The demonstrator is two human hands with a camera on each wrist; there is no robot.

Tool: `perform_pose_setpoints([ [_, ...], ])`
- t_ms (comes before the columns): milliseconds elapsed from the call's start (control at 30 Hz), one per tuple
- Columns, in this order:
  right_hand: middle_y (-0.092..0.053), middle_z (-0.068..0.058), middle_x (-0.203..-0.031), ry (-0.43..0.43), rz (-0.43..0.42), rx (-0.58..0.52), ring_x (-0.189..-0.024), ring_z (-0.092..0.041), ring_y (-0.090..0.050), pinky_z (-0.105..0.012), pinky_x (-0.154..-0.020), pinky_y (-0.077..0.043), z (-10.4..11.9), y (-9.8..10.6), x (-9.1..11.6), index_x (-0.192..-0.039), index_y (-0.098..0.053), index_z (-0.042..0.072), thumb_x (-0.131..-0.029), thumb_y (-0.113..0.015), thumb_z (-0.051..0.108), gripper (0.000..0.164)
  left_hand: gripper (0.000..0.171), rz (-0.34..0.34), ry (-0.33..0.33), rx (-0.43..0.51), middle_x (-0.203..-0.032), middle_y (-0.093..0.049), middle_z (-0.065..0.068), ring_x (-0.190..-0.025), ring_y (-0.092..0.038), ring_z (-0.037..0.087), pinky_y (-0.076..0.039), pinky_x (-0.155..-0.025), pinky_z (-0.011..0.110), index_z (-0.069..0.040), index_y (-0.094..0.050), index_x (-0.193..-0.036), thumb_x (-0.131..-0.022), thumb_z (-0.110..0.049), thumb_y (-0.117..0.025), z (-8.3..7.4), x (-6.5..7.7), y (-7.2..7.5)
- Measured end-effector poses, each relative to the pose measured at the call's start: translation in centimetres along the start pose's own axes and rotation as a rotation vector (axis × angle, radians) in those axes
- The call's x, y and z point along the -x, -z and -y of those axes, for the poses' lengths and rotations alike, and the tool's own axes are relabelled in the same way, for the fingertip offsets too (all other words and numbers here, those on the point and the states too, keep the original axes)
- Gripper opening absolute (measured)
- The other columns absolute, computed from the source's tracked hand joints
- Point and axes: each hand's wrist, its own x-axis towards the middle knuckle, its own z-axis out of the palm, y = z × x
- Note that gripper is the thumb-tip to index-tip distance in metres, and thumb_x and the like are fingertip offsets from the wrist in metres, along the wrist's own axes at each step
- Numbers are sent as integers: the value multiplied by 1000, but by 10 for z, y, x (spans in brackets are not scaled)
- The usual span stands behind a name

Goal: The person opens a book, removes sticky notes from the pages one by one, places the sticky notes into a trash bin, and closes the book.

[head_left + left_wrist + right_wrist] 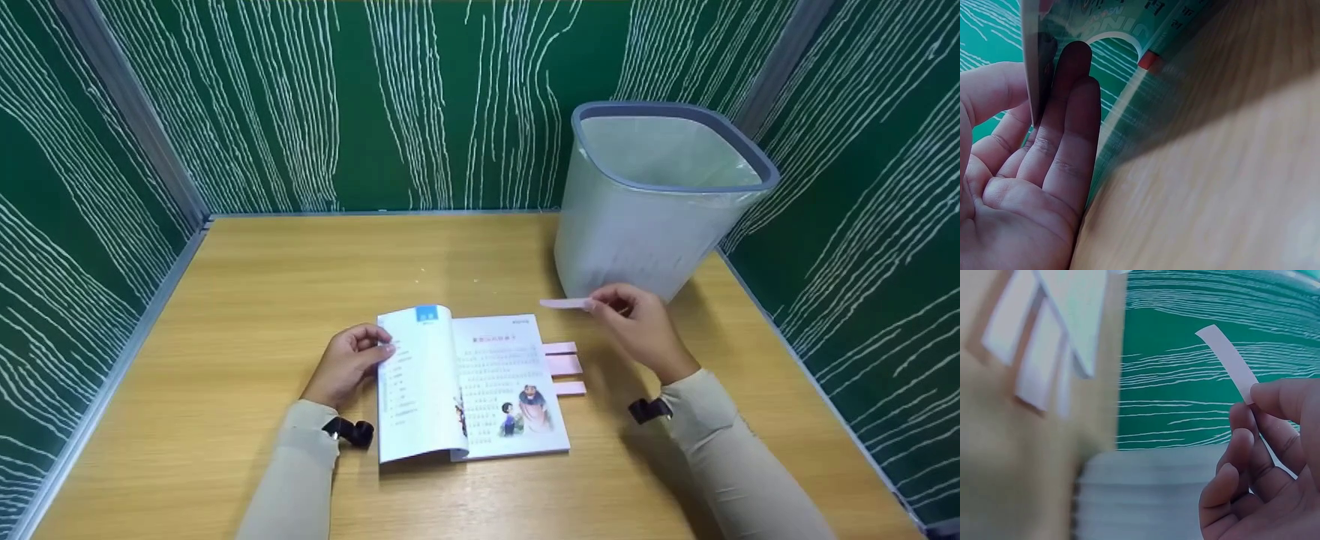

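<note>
An open book point(499, 420) lies on the table, its left part raised off the wood. My left hand point(346, 364) grips the left edge, thumb on the page. In the left wrist view the fingers of that hand point(1033, 163) extend behind the green cover point(1112, 22). A pink paper strip point(564, 304) is pinched between thumb and forefinger of my right hand point(637, 322), in the air beyond the book's upper right corner. The right wrist view shows the strip point(1230, 363) slightly curved, one end free. Several pink strips point(565, 365) stick out from the book's right edge.
A pale bin point(630, 232) with a blue-grey rim and a clear liner stands at the back right, just behind my right hand. Green panels point(510, 90) with white wavy lines enclose the wooden table point(300, 270) at the back and both sides. Tiny white specks lie beyond the book.
</note>
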Motion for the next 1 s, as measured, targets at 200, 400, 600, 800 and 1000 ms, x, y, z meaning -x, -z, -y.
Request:
perform_pose_setpoints([
  [200, -66, -7, -91, 24, -1, 61, -79, -25, -57, -23, -62, -49, 25, 18, -2, -102, -74, 12, -98, -72, 30, 19, 20, 2, 2, -29, -100, -68, 10, -90, -68, 21, -60, -76, 29, 2, -63, -110, -91, 4, -71, -2, 0, 0],
  [400, -66, -4, -89, 65, -41, 136, -76, -23, -57, -24, -60, -50, 51, 37, -7, -103, -75, 16, -99, -71, 33, 18, 20, 1, 4, -47, -102, -67, 11, -92, -67, 22, -60, -77, 29, 1, -64, -111, -92, 2, -71, -2, 1, -2],
  [600, -64, 4, -91, 121, -72, 215, -79, -18, -58, -23, -63, -52, 77, 54, -19, -104, -74, 22, -100, -69, 38, 18, 20, -6, 12, -36, -102, -67, 11, -92, -67, 23, -60, -77, 31, 2, -63, -111, -92, 3, -70, -3, 1, -3],
  [800, -63, 6, -92, 187, -126, 260, -81, -15, -56, -22, -65, -50, 105, 69, -35, -106, -75, 20, -100, -68, 38, 20, 21, -7, 14, -37, -102, -67, 11, -94, -68, 24, -61, -80, 33, 1, -63, -112, -92, 4, -70, -5, 2, 1],
  [1000, -64, 3, -94, 202, -188, 336, -82, -17, -55, -22, -66, -47, 133, 94, -53, -106, -77, 16, -100, -68, 35, 22, 21, 1, 4, -33, -102, -67, 11, -91, -67, 21, -60, -78, 30, 1, -63, -111, -92, 4, -71, -2, 3, 0],
])
